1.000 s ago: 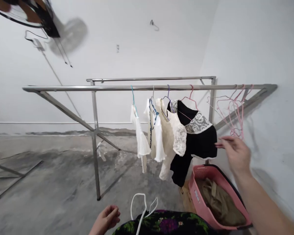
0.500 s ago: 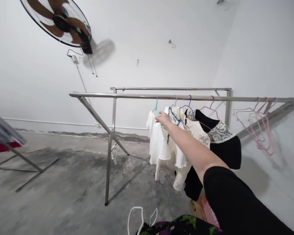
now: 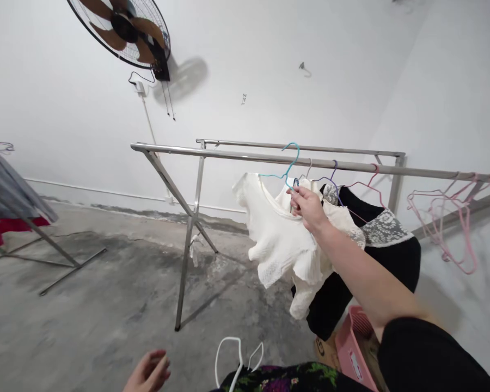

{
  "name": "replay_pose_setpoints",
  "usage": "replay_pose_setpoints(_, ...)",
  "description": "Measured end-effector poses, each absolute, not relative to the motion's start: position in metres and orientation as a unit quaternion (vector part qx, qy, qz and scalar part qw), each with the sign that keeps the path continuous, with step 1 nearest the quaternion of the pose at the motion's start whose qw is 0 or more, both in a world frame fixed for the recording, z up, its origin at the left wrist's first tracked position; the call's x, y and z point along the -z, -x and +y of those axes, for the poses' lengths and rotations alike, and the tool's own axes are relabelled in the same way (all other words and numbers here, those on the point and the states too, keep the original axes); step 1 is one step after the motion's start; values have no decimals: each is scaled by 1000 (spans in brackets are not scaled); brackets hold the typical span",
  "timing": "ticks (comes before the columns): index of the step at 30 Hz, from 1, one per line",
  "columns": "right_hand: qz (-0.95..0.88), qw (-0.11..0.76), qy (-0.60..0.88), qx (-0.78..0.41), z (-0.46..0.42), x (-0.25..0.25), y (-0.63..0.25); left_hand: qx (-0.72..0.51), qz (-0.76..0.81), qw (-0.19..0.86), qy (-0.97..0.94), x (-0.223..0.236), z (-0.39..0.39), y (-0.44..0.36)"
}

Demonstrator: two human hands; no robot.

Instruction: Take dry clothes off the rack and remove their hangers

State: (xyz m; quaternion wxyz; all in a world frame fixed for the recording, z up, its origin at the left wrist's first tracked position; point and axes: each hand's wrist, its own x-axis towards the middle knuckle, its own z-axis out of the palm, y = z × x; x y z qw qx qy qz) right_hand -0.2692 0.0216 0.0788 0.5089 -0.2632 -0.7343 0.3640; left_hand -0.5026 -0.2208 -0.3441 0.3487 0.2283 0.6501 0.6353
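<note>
**White top held at the drying rack**

White walls and a stained grey concrete floor frame a steel drying rack that runs across the room; a wall fan is mounted high on the left, its cord hanging below it.

Right hand is stretched out to the rack, its fingers pinched shut around the neck of a teal hanger; the hanger's hook stands just in front of the rail, and whether it touches the rail cannot be told; a white top hangs on this hanger and swings out to the left, tilted, its hem flared; the black sleeve of the same arm fills the lower right corner.

Left hand is low at the bottom edge, fingers loosely curled, holding nothing; just beside it to the right stands a white hanger, rising from a dark floral cloth.

Behind the white top hang a cream lace garment and a black dress with a lace collar, each on its own hanger on the rail; further right, a bunch of bare pink hangers hangs on the same rail; a pink basket sits on the floor below the black dress; at the far left, grey and red cloth lies over another rack.
</note>
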Motion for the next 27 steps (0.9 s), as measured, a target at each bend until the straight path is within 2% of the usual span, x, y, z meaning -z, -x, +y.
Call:
replay_pose_setpoints(3,-728,508,243,-391,-12,-60,244,-664,610,312,-300,312,-185,513)
replay_pose_setpoints(6,-719,500,249,-415,-38,-39,222,-670,606,219,-368,271,-143,509)
replay_pose_setpoints(11,-701,474,291,-446,-74,6,192,-659,593,89,-454,194,-90,458)
replay_pose_setpoints(15,-703,438,332,-451,-97,46,171,-616,605,54,-501,147,-74,409)
replay_pose_setpoints(20,-734,405,361,-407,-110,71,142,-593,587,81,-544,130,-71,385)
replay_pose_setpoints(27,-765,403,403,-301,-118,71,123,-598,570,151,-543,148,-55,387)
